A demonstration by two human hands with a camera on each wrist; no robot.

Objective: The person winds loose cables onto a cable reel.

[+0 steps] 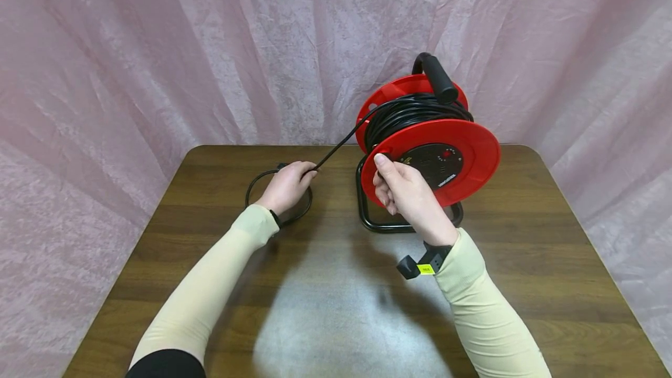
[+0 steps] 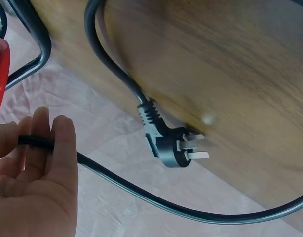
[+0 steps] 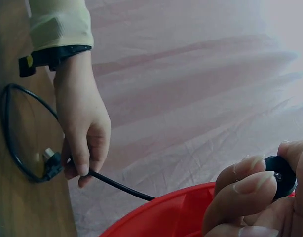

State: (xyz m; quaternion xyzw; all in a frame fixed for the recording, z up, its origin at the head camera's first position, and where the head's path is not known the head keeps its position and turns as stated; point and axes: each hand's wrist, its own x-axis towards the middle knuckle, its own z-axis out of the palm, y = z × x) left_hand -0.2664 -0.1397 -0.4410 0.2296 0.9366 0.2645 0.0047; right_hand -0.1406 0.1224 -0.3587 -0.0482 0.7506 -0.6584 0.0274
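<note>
A cable reel (image 1: 482,150) with red flanges stands at the right back of the table, black cable wound between them. My left hand (image 1: 287,186) pinches the cable (image 1: 340,143), which runs up taut from the fingers to the reel. Past that hand, the free end loops over the table to a three-pin plug (image 2: 173,148) lying near the table's back edge. At the reel's front flange, my right hand (image 1: 409,194) grips a small round black knob (image 3: 282,173) between thumb and fingers. In the head view the hand mostly hides the knob.
The reel rests on a black tubular stand (image 1: 385,228) and has a black carrying handle (image 1: 440,79) at its top. Behind the wooden table (image 1: 157,284) hangs a pink curtain (image 1: 262,45). A small wrist camera (image 1: 415,267) sits on my right wrist.
</note>
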